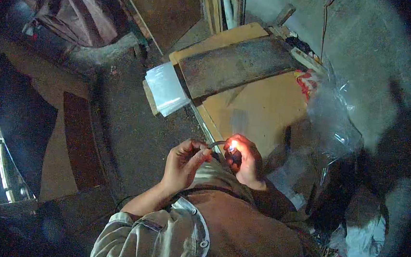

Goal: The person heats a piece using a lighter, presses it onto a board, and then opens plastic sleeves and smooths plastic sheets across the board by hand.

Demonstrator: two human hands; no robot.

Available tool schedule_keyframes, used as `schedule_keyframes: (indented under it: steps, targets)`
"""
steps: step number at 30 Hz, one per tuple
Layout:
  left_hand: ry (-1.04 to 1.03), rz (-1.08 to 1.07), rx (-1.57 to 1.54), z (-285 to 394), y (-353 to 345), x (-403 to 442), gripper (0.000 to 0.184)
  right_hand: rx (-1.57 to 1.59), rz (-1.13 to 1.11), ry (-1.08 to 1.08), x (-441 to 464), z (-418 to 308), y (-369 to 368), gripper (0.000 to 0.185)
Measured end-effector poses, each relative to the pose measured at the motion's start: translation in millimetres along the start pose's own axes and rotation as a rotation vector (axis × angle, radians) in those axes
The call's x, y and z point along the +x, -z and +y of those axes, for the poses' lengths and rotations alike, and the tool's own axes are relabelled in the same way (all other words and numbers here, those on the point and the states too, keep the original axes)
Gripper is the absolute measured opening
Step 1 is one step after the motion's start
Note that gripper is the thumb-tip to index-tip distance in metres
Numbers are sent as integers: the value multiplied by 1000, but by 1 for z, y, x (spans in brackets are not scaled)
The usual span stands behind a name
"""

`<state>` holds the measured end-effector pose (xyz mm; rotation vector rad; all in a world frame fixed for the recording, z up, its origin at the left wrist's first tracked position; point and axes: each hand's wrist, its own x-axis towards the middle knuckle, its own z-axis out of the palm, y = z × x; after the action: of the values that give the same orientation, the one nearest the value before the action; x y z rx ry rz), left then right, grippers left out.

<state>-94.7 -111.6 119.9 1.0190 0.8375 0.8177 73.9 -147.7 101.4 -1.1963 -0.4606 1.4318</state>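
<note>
Close before me, my left hand [187, 160] pinches a thin, dark, curved strip [217, 143] of unclear material; my right hand [245, 161] grips a small, brightly glowing flame source [233, 144] — probably a lighter — near its end. Heating seems the present step; the next move calls for steadiness.

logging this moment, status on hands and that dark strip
Left hand pinching dark strip. Right hand curled near strip's other end, bright glow obscuring its grip. Nothing visible blocking either hand.
</note>
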Motion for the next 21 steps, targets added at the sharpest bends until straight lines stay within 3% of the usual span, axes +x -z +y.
schedule_keyframes:
  steps: [3,8,10,14,16,21]
  targets:
    - [17,-7,4,1,1,1,7,-16,-4,-114,-5,-11,-4,23]
    - [9,4,-16,-1,2,1,8,8,53,-21,2,4,-2,22]
    - [5,-11,27,1,2,2,8,-78,30,221,10,15,1,22]
    - [30,17,45,3,1,2,7,-74,40,212,8,9,-1,22]
    - [14,-14,40,3,2,2,7,-5,-29,3,5,2,2,22]
    - [16,-4,-46,-2,2,4,6,19,-30,24,4,4,2,22]
